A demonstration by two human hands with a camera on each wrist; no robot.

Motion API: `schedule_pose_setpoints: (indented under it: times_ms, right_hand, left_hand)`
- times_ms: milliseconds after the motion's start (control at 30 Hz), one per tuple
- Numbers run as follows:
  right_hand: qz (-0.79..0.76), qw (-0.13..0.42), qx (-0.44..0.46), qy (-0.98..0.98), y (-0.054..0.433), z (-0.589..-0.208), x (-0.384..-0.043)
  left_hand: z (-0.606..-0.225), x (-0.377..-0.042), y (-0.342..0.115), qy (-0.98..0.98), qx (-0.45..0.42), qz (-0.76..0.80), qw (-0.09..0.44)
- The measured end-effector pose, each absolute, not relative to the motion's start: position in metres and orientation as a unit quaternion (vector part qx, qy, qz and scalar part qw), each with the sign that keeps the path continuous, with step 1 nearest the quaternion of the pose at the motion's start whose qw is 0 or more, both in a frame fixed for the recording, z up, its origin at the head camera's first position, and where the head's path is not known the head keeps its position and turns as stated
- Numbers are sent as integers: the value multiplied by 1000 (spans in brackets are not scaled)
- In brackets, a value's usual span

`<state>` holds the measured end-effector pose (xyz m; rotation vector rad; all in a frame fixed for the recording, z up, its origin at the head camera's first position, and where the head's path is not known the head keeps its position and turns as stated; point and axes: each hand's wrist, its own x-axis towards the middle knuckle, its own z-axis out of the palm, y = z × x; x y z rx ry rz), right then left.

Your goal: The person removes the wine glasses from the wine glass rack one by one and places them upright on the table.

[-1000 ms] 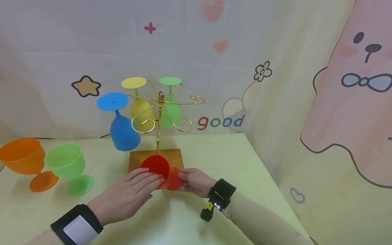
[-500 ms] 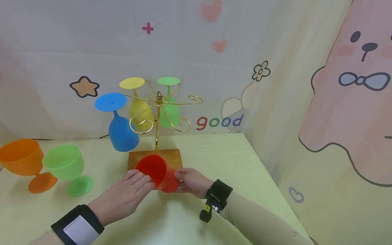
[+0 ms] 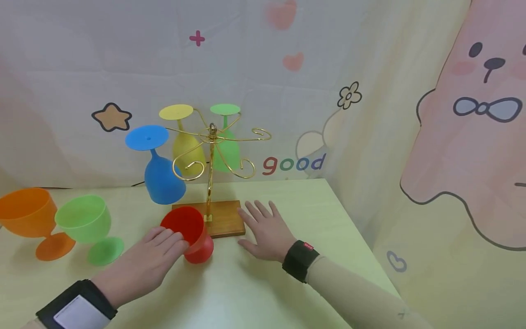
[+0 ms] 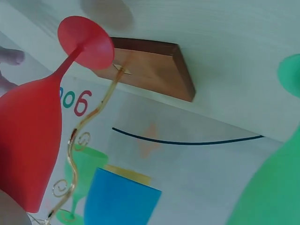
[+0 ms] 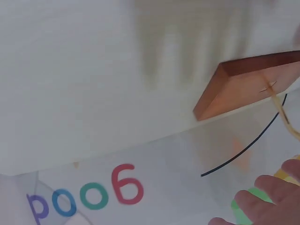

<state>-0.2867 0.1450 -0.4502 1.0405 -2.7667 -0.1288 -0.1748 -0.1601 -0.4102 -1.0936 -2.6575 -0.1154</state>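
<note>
Patterned cloth [image 3: 255, 82] backs my remote feed, where the left hand [image 3: 141, 262] curls round the tilted red cup [image 3: 191, 223] before the rack [image 3: 210, 177], presumably steadying it, and the right hand [image 3: 267, 234], spread, holds nothing beside the rack.

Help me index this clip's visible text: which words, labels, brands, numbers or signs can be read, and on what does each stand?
"good": coloured letters on the backdrop; upside down in the right wrist view.
"+": a pink plus sign on the backdrop.
Red tag on the right wristband: marks too small to read.
Small mark on the right sleeve: too faint to read.
</note>
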Motion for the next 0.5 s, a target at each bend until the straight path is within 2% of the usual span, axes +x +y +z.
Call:
schedule_pose_setpoints:
  times_ms: [167, 267, 400, 500]
  right_hand:
    - [-62, 129, 355, -924, 160, -450, -294]
    - [-61, 135, 353, -924, 167, -450, -297]
    - [-67, 143, 342, -926, 174, -449, -298]
    - [-70, 141, 331, -930, 177, -447, -298]
  left_hand:
    - [-407, -158, -187, -942, -327, -38, 69]
    - [-409, -147, -207, -951, -302, -41, 59]
    - [-417, -139, -237, -947, -301, -27, 110]
    - [-422, -135, -258, -953, -280, -16, 115]
